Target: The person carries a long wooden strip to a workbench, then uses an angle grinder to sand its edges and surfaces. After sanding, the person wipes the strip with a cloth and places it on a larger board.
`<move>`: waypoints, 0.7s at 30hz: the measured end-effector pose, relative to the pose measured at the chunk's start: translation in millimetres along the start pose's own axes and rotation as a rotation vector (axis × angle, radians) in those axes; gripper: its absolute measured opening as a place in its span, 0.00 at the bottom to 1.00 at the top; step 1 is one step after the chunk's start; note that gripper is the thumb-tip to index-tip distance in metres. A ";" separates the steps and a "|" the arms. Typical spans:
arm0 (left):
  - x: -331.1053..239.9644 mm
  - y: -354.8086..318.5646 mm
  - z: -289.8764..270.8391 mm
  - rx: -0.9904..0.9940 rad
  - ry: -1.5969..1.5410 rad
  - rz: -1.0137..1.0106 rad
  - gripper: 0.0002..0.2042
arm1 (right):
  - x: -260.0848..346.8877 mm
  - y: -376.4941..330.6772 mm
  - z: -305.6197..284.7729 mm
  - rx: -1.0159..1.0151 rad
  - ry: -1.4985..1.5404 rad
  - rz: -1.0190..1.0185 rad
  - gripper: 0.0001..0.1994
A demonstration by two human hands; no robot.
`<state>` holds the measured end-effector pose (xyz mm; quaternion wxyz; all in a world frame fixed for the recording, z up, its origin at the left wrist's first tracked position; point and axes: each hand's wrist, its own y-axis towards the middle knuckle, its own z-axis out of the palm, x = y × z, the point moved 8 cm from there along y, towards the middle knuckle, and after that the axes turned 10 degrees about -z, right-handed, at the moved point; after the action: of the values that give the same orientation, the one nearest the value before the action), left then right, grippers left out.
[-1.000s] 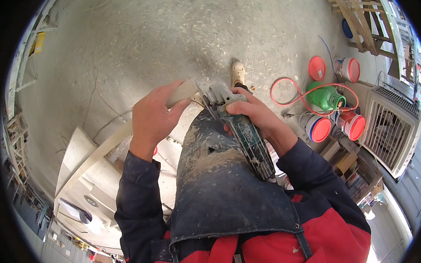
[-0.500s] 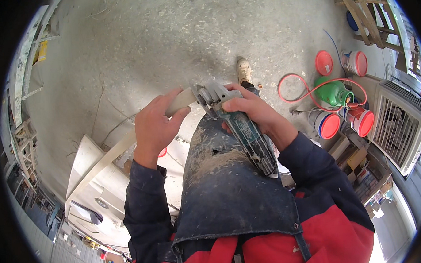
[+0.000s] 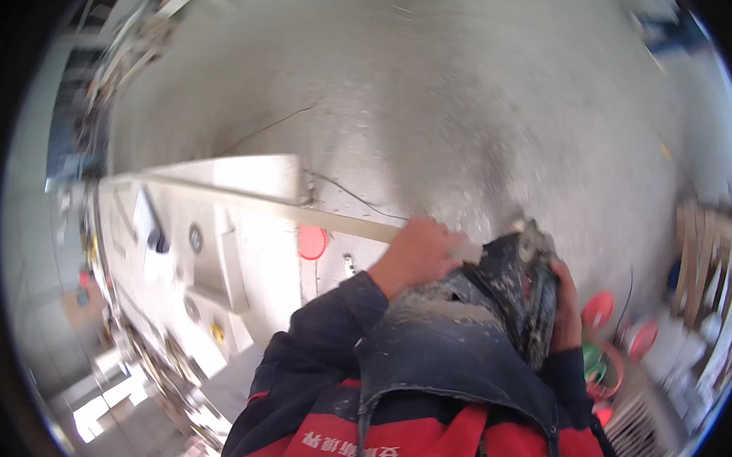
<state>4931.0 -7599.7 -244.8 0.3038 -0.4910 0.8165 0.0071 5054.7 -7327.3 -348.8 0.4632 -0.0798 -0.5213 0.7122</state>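
My left hand (image 3: 420, 255) is closed around the end of a long pale strip (image 3: 333, 220). From there the strip runs left over a white bench-like surface (image 3: 253, 174). My right hand (image 3: 565, 310) grips a dusty, dark angle grinder (image 3: 541, 307) by its body, and most of those fingers are hidden behind it. The grinder stands tilted beside my lap, its head pointing away from me and close to the strip's end. Blur hides whether disc and strip touch. A dark, dust-covered apron (image 3: 444, 343) lies under both hands.
On the left, the white surface carries round fittings and a dark-handled object (image 3: 156, 238). A red lid (image 3: 312, 241) lies beside it. At right are another red lid (image 3: 597, 309), a green cylinder (image 3: 594, 364) with a red hose, a grille unit (image 3: 640, 429) and a wooden pallet (image 3: 702, 255).
The view has swung left and blurred, bringing more of the white surface in. Both hands and the grinder now appear lower and further right, still holding the strip and the tool.
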 end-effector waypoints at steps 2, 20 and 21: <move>0.4 -8.5 3.4 -0.003 0.051 -0.087 0.22 | 38.0 9.6 16.7 0.082 -0.148 0.021 0.28; -80.4 -40.7 27.9 -0.673 -0.069 -1.150 0.37 | 203.8 114.3 283.2 0.640 -0.946 0.222 0.26; -86.0 -40.4 32.3 -0.743 -0.094 -1.203 0.35 | 203.6 113.8 296.4 0.663 -0.965 0.213 0.26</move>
<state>5008.1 -7542.0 -216.3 0.1022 -0.9271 0.3334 0.1373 4698.5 -7377.4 -235.0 0.1000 0.3502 -0.4118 0.8353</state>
